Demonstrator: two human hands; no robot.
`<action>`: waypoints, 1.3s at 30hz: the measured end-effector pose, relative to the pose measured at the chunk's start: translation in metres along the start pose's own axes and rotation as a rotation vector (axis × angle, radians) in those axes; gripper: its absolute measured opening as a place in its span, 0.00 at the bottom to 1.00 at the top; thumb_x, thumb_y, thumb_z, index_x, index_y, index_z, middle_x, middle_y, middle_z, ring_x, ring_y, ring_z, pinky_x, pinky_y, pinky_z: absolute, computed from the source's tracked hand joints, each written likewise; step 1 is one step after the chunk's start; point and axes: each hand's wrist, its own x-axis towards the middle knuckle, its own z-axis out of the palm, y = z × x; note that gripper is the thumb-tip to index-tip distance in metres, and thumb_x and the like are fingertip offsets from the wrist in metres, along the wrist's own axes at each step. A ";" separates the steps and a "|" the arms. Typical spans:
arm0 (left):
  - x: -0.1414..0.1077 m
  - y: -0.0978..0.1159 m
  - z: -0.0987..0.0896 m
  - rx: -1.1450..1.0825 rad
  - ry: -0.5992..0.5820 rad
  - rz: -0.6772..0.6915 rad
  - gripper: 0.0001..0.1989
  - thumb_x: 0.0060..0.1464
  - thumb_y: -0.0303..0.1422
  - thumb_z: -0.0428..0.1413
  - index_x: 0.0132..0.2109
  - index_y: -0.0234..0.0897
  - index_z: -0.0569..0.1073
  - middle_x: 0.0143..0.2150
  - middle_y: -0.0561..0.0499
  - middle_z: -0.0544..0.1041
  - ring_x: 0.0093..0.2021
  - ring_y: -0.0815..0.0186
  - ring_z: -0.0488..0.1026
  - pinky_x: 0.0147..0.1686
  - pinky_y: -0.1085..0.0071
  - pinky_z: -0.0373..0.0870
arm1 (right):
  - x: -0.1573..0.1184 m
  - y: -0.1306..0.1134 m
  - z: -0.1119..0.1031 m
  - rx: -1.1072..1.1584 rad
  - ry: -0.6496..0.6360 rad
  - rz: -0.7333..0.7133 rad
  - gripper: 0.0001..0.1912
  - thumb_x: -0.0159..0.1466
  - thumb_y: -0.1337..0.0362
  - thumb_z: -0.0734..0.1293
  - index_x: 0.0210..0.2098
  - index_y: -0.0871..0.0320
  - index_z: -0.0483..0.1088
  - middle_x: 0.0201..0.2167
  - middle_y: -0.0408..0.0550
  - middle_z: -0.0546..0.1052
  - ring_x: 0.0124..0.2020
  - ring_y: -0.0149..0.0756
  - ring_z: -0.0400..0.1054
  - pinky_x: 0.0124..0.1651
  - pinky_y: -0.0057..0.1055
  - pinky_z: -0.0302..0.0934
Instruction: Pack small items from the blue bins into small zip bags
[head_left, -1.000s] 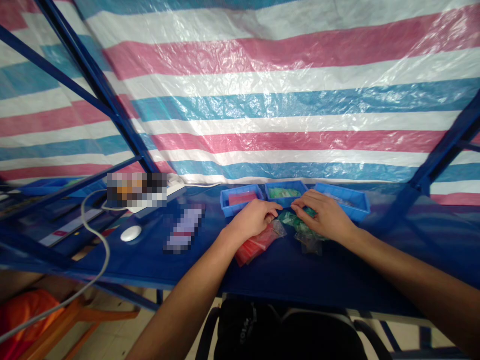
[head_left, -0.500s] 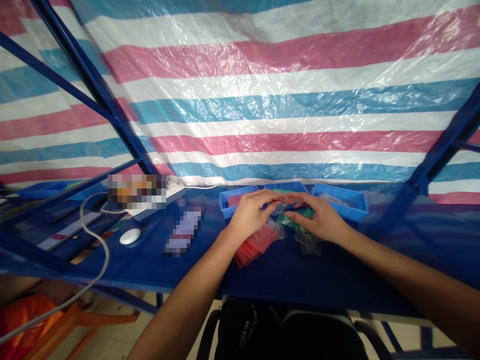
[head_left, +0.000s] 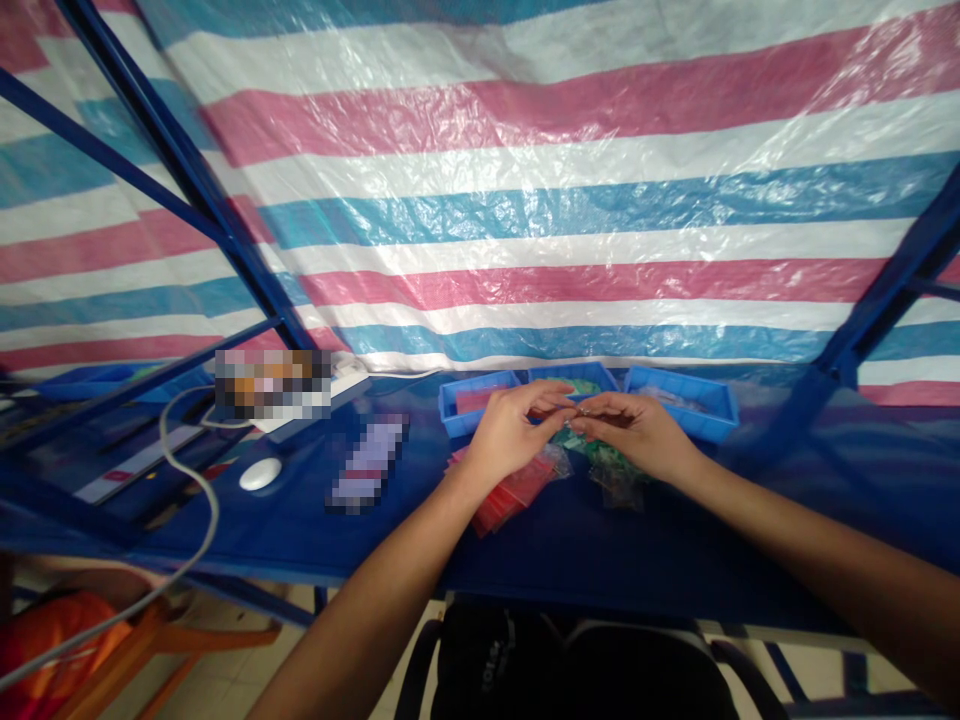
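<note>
Over the blue table, my left hand and my right hand meet at the fingertips. Both pinch at something tiny between them, too small and blurred to name. Under my left hand lies a pile of flat red plastic packets. Green pieces are heaped just below the fingertips. Small clear bags lie beneath my right hand. Behind my hands stand a blue bin with red contents, a middle blue bin with green contents, and a right blue bin with clear packets.
To the left are a white mouse-like oval, a blurred-out flat rectangle and a hanging grey cable. Blue metal posts and a striped plastic sheet rise behind. A wooden chair is at lower left.
The fingertips of both hands have come down slightly and closed into tighter pinches, nearer to each other. More of the red packets shows beside my left wrist.
</note>
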 end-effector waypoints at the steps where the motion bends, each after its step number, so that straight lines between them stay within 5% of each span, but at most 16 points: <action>1: 0.000 0.000 0.000 -0.005 0.010 -0.009 0.14 0.65 0.35 0.63 0.56 0.39 0.80 0.46 0.48 0.87 0.45 0.59 0.86 0.48 0.65 0.83 | 0.000 0.000 0.000 0.000 0.007 0.003 0.16 0.61 0.49 0.79 0.43 0.52 0.82 0.39 0.48 0.86 0.36 0.41 0.80 0.42 0.37 0.74; 17: 0.000 0.001 0.004 -0.006 -0.093 -0.037 0.19 0.64 0.34 0.63 0.61 0.40 0.77 0.44 0.48 0.87 0.43 0.62 0.86 0.48 0.68 0.81 | -0.002 0.001 -0.002 -0.298 0.094 -0.171 0.07 0.67 0.58 0.71 0.41 0.52 0.80 0.39 0.47 0.85 0.38 0.44 0.80 0.44 0.40 0.74; 27: 0.000 0.006 0.004 0.084 -0.075 0.041 0.20 0.61 0.27 0.61 0.60 0.38 0.76 0.43 0.49 0.84 0.41 0.64 0.82 0.47 0.68 0.78 | 0.001 0.011 -0.004 -0.210 0.054 -0.149 0.10 0.68 0.54 0.73 0.44 0.51 0.79 0.38 0.47 0.85 0.37 0.44 0.80 0.43 0.41 0.74; 39: -0.002 0.016 0.010 0.182 -0.062 -0.040 0.24 0.53 0.23 0.59 0.57 0.39 0.70 0.37 0.55 0.77 0.37 0.65 0.78 0.39 0.71 0.72 | -0.003 0.006 0.009 -0.178 0.054 -0.172 0.13 0.66 0.59 0.74 0.49 0.51 0.75 0.40 0.47 0.85 0.40 0.45 0.82 0.44 0.41 0.75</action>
